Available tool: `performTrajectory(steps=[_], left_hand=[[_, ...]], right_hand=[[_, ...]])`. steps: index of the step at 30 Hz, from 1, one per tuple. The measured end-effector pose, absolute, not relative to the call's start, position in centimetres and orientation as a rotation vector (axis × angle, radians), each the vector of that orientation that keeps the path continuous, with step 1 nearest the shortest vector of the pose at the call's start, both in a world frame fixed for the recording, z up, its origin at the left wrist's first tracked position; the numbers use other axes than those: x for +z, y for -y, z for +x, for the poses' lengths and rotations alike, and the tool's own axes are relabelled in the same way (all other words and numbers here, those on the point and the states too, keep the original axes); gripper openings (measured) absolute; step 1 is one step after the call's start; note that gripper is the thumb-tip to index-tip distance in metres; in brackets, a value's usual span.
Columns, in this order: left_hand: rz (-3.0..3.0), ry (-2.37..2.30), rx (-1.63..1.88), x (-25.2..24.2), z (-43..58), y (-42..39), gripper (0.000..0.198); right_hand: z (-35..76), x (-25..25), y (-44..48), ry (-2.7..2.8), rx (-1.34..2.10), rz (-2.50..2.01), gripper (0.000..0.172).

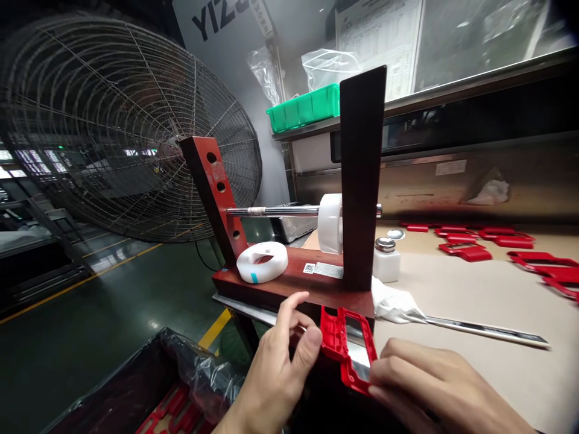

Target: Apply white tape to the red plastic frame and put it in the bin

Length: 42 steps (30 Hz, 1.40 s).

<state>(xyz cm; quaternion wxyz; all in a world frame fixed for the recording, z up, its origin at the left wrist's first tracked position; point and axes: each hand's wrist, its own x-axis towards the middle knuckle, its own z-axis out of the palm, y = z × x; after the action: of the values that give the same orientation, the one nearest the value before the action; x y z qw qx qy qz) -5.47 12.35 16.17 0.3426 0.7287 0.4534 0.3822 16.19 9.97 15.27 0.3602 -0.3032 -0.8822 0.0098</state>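
A red plastic housing part (pixel 333 335) with a long rectangular window is tilted in front of the wooden stand. My right hand (pixel 427 377) has its fingers closed on the part's lower right edge. Beside the part's left edge is my left hand (pixel 277 364), thumb and index finger apart; its thumb tip is close to the part, and I cannot tell whether they touch. Just beyond, the dark red stand (pixel 298 283) carries a metal rod (pixel 284 211) with a white tape roll (pixel 330 223) on it. Another white roll (pixel 248 272) lies flat on the stand's base.
On the tabletop at right are several red parts (pixel 465 250), a white bottle with a metal cap (pixel 387 268) and a cloth-wrapped strip (pixel 488 330). A black-lined bin (pixel 199 361) at lower left holds red parts. A large fan (pixel 136 120) and a green tray (pixel 305 111) stand behind.
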Motion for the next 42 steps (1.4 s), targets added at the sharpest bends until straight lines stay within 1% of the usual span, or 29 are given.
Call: performTrajectory(steps=[3, 5, 6, 8, 10, 11, 14, 17, 20, 23, 27, 37, 42], left_hand=[[1.579, -1.129, 0.871, 16.6, -4.9, -12.9, 0.053], [1.564, -1.145, 0.894, 16.4, -4.7, -13.6, 0.048], [1.587, -1.169, 0.916, 16.3, -4.7, -13.9, 0.042], [1.669, -1.245, 0.986, 16.2, -4.7, -14.7, 0.031], [1.783, -1.346, 1.085, 16.7, -4.9, -15.3, 0.023], [1.849, -1.403, 1.132, 17.0, -4.9, -15.7, 0.021], [2.012, -1.517, 1.245, 18.4, -4.7, -16.6, 0.016], [2.103, -1.527, 1.29, 19.5, -4.2, -17.4, 0.013], [2.177, -1.551, 1.313, 20.0, -3.7, -17.7, 0.014], [2.251, -1.579, 1.303, 20.1, -3.4, -17.7, 0.016], [2.304, -1.604, 1.283, 20.0, -3.2, -17.8, 0.016], [2.331, -1.567, 1.316, 20.0, -3.0, -17.9, 0.015], [2.25, -1.567, 1.274, 19.1, -3.1, -17.8, 0.017]], right_hand=[[15.1, 15.0, -10.8, 2.293, -0.238, -0.726, 0.018], [14.5, 14.7, -11.4, 2.283, -0.281, -0.699, 0.023], [14.4, 14.6, -11.8, 2.27, -0.257, -0.689, 0.022], [14.3, 14.4, -12.6, 2.217, -0.084, -0.689, 0.017], [14.4, 14.5, -13.5, 2.095, 0.218, -0.78, 0.014], [14.5, 14.7, -14.0, 1.994, 0.399, -0.869, 0.016], [15.0, 15.3, -15.6, 1.623, 0.83, -1.118, 0.036], [15.2, 15.9, -17.3, 1.425, 1.024, -1.142, 0.052], [14.9, 16.3, -18.8, 1.334, 1.158, -1.068, 0.059], [14.4, 16.8, -19.6, 1.275, 1.277, -1.0, 0.059], [13.8, 17.4, -19.4, 1.26, 1.359, -0.966, 0.052], [13.1, 17.5, -18.7, 1.23, 1.429, -0.927, 0.049], [13.3, 16.6, -17.7, 1.236, 1.379, -0.96, 0.049]])
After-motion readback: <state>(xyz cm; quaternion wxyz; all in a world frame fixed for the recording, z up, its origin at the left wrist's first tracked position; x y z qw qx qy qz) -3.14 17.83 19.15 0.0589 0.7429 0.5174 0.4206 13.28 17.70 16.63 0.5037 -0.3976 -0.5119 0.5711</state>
